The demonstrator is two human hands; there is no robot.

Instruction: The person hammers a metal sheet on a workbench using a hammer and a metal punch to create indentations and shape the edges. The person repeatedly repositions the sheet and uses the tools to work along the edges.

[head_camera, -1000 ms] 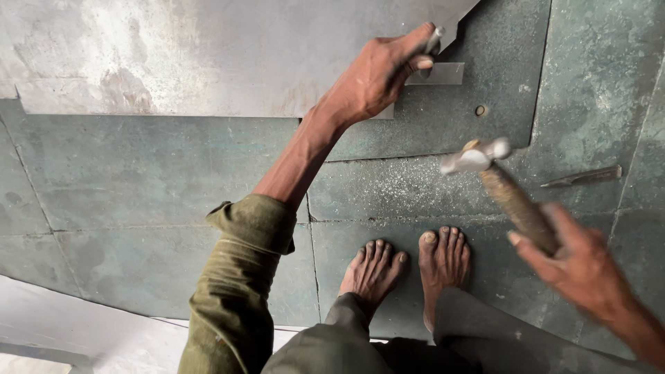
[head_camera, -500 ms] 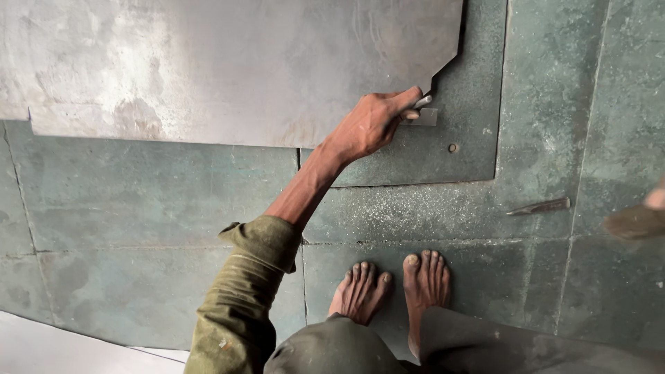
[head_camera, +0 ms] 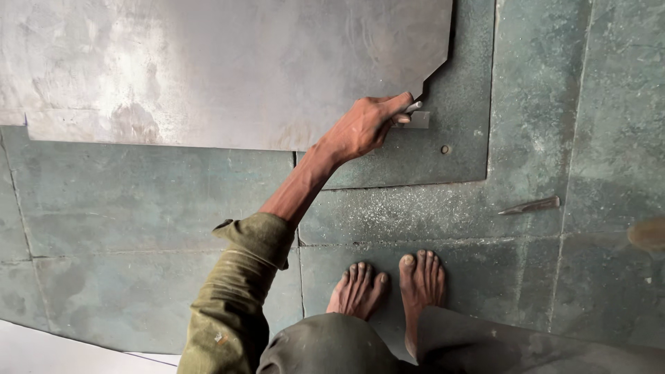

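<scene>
My left hand [head_camera: 364, 128] reaches forward in an olive sleeve and is shut on a small metal chisel [head_camera: 413, 107]. The chisel's tip sits at the cut corner of a large grey metal sheet [head_camera: 228, 69] lying flat on the floor. Just under the fingers lies a small rectangular metal offcut [head_camera: 415, 121]. My right hand is out of sight. Only a blurred brown shape [head_camera: 648, 234] shows at the right edge, and I cannot tell what it is.
The floor is made of dark green steel plates [head_camera: 138, 201] with seams. A pointed metal spike [head_camera: 530, 206] lies on the floor to the right. A small round bit [head_camera: 445, 149] sits near the offcut. My bare feet [head_camera: 388, 284] stand below the sheet.
My right hand with the hammer has swung out of view to the right. My left hand stays at the sheet's cut corner with the chisel.
</scene>
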